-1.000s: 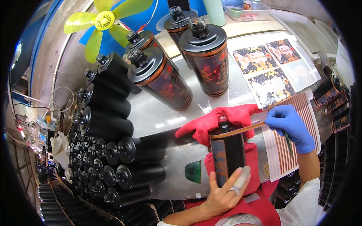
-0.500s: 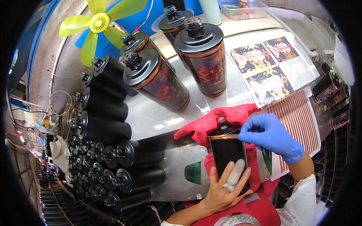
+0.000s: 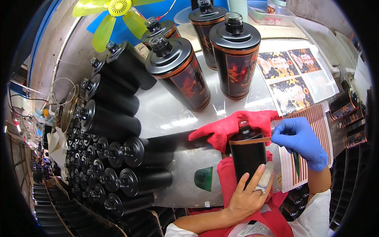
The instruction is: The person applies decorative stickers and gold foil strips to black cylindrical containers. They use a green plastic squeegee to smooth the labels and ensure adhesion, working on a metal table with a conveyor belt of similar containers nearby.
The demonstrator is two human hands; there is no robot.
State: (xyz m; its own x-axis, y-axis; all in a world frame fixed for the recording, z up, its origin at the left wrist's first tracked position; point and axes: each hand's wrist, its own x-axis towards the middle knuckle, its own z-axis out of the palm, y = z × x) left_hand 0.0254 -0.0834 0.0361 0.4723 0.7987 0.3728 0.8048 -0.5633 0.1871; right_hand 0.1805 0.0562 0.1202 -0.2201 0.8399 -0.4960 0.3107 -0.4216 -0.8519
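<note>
A black bottle (image 3: pixel 248 160) with a clear glass neck leans over a red cloth (image 3: pixel 215 132) at the table's near edge. My left hand (image 3: pixel 250 197), bare but for a whitish cover on one digit, grips its lower body. Around the shoulder runs a copper-coloured strip (image 3: pixel 252 140), its right end standing off the bottle. That end is pinched in the fingers of my blue-gloved right hand (image 3: pixel 302 142). A dark green flat blade (image 3: pixel 296 165) sticks out below the same glove, apparently held against the palm.
Several plain black bottles (image 3: pixel 112 118) lie stacked at left. Decorated bottles (image 3: pixel 237 59) stand at the back. A striped strip sheet (image 3: pixel 291 173) and patterned sheets (image 3: pixel 290 93) lie at right. A green flat piece (image 3: pixel 203 178) rests left of the cloth. A yellow-green fan (image 3: pixel 119 7) is at far left.
My right hand has drawn away from the bottle's shoulder to the right, and a length of strip now stretches between them. My left hand has shifted round the lower body. The view has shifted.
</note>
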